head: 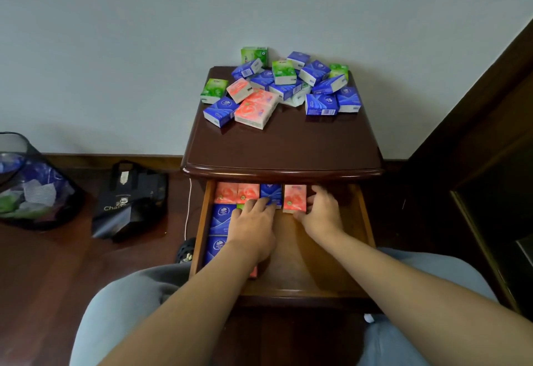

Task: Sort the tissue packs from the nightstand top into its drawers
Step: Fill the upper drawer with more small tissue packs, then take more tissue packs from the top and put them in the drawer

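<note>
nightstand point(284, 146) stands against the pale wall, its top drawer point(364, 221) pulled out toward the seated person's knees. pile of tissue packs point(281, 86) sits on the nightstand top at the wall end: blue, green and pink ones jumbled, some stacked, some tilted. inside the drawer, along the edge nearest the nightstand body, a row: two pink packs point(237, 192) side by side, then a blue pack point(271, 194), then a pink pack point(294, 201) a little apart from it. down the drawer's left wall, two more blue packs point(221, 230) lie flat, one behind the other. a bit of green shows just under the left hand's knuckles; cannot tell the whole pack. left hand point(255, 225) lies in the drawer with fingers stretched forward, tips touching the blue pack in the row, not curled round it. right hand point(321, 214) is at the lone pink pack, thumb on its near edge and fingers on its far right side, pinching it. right of that pack the drawer floor is bare wood. left of the nightstand on the dark floor: a black bag point(129, 202), and further left a mesh bin point(31, 181) with wrappers in it. a white cord point(189, 207) hangs beside the drawer's left side.
</note>
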Available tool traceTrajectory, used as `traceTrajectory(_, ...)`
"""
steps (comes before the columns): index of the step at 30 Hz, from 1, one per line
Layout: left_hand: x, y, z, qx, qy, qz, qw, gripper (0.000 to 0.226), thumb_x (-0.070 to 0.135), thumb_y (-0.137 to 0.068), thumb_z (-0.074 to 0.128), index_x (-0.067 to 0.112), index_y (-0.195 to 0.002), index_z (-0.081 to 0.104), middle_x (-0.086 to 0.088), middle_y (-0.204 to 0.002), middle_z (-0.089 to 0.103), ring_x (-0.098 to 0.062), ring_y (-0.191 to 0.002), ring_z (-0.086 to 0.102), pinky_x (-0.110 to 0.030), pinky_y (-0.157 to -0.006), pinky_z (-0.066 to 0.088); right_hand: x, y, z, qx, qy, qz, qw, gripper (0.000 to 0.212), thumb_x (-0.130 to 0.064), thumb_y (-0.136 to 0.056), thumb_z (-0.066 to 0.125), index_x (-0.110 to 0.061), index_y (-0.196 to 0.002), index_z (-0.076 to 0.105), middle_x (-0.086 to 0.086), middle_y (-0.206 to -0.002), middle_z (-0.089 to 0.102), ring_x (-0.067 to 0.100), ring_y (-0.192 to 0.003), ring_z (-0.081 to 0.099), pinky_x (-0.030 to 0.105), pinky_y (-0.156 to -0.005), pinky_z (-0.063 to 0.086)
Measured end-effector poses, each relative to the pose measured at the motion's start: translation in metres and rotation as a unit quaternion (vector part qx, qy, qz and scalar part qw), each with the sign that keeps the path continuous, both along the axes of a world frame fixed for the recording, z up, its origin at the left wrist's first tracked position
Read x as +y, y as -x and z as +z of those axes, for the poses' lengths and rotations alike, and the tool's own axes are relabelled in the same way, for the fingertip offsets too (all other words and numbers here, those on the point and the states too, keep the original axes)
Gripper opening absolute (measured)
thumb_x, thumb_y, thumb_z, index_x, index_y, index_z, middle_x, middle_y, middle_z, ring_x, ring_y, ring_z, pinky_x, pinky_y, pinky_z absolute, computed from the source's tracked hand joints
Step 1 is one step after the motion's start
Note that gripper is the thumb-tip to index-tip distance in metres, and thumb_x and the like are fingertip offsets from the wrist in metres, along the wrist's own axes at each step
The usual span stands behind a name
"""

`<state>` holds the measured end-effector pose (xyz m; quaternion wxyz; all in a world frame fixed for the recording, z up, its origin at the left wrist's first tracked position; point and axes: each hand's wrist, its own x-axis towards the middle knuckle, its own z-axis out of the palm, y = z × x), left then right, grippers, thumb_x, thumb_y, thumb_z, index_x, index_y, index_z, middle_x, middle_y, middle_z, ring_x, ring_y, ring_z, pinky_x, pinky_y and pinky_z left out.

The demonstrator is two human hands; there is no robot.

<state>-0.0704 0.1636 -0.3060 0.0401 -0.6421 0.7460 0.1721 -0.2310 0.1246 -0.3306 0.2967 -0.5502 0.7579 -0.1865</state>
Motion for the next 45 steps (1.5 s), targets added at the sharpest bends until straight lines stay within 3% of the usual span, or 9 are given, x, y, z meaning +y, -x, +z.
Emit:
traceTrajectory(6,-0.001,-0.001,-0.003,-0.003,-0.018,-0.002,1.000,0.074,0.024,-0.099,0.056,0.028,-0.164,0.020,0.004,-0.171,0.019,-0.024,-0.157,0.015,-0.050,-0.124,0.022,-0.007,-0.006,-0.006,-0.012,0.006,-0.010,1.000,0.039,-0.024,-0.088,0.083,-0.017,-0.122,0.068,0.003,-0.121,0.072,0.021,-0.113,0.069,0.035,-0.094,0.057)
traceTrajectory(12,-0.002,-0.002,-0.003,-0.004,-0.029,-0.003,1.000,0.077,0.023,-0.098,0.058,0.027,-0.164,0.018,0.004,-0.172,0.017,-0.025,-0.158,0.013,-0.051,-0.124,0.022,-0.004,-0.007,-0.008,-0.028,0.014,-0.006,0.999,0.039,-0.026,-0.089,0.082,-0.020,-0.125,0.070,0.001,-0.120,0.074,0.019,-0.110,0.071,0.033,-0.092,0.057)
traceTrajectory(18,0.000,-0.001,0.007,-0.006,-0.021,-0.017,1.000,0.071,0.026,-0.100,0.055,0.025,-0.163,0.022,0.002,-0.170,0.021,-0.025,-0.156,0.019,-0.049,-0.124,0.024,0.019,0.000,0.006,-0.079,-0.001,-0.025,0.997,0.060,-0.023,-0.090,0.080,-0.021,-0.143,0.054,0.000,-0.136,0.063,0.017,-0.120,0.064,0.026,-0.089,0.052)
traceTrajectory(22,0.001,0.002,0.026,0.052,0.116,-0.008,0.992,0.032,0.036,-0.103,0.048,0.028,-0.134,0.053,0.005,-0.135,0.055,-0.018,-0.129,0.049,-0.039,-0.110,0.042,0.027,0.008,0.038,0.012,0.082,0.058,0.995,0.020,-0.051,-0.094,0.068,-0.034,-0.103,0.069,-0.019,-0.099,0.069,0.004,-0.092,0.066,0.019,-0.069,0.052)
traceTrajectory(25,-0.013,0.004,0.050,0.091,0.224,0.008,0.970,0.018,0.039,-0.104,0.046,0.028,-0.114,0.058,0.007,-0.114,0.057,-0.014,-0.106,0.054,-0.036,-0.093,0.050,0.006,0.014,0.071,0.030,0.187,0.095,0.977,0.029,-0.052,-0.099,0.055,-0.030,-0.083,0.066,-0.015,-0.078,0.065,0.005,-0.078,0.063,0.025,-0.062,0.049)
traceTrajectory(29,-0.041,0.005,0.069,0.110,0.254,0.037,0.960,0.020,0.034,-0.104,0.048,0.027,-0.122,0.055,0.005,-0.120,0.055,-0.016,-0.109,0.054,-0.036,-0.093,0.051,-0.043,0.019,0.093,-0.007,0.222,0.072,0.972,0.015,-0.041,-0.100,0.059,-0.028,-0.106,0.063,-0.009,-0.109,0.061,0.013,-0.108,0.057,0.026,-0.083,0.045)
traceTrajectory(34,-0.069,-0.002,0.057,0.037,0.189,0.061,0.979,0.055,0.041,-0.109,0.040,0.021,-0.159,0.029,-0.003,-0.162,0.033,-0.025,-0.149,0.032,-0.043,-0.120,0.032,-0.082,0.027,0.077,0.079,0.156,0.080,0.981,0.064,-0.042,-0.094,0.071,-0.027,-0.148,0.041,0.006,-0.153,0.029,0.029,-0.137,0.038,0.041,-0.110,0.040)
traceTrajectory(39,-0.084,-0.007,0.037,0.048,0.208,0.053,0.976,0.077,0.052,-0.108,0.035,0.022,-0.165,-0.005,-0.008,-0.172,0.011,-0.027,-0.159,0.014,-0.048,-0.129,0.013,-0.118,0.020,0.068,0.162,0.198,0.054,0.965,0.084,-0.056,-0.090,0.070,-0.027,-0.157,0.029,0.009,-0.163,0.015,0.037,-0.135,0.038,0.048,-0.106,0.044)
traceTrajectory(45,-0.120,-0.025,0.027,-0.007,0.241,0.067,0.968,0.103,0.082,-0.091,0.018,0.018,-0.164,-0.016,-0.006,-0.174,-0.012,-0.023,-0.160,-0.012,-0.054,-0.129,-0.002,-0.137,0.009,0.056,0.284,0.231,0.023,0.930,0.077,-0.061,-0.092,0.054,-0.032,-0.159,0.031,0.010,-0.161,0.024,0.036,-0.124,0.044,0.050,-0.094,0.049)
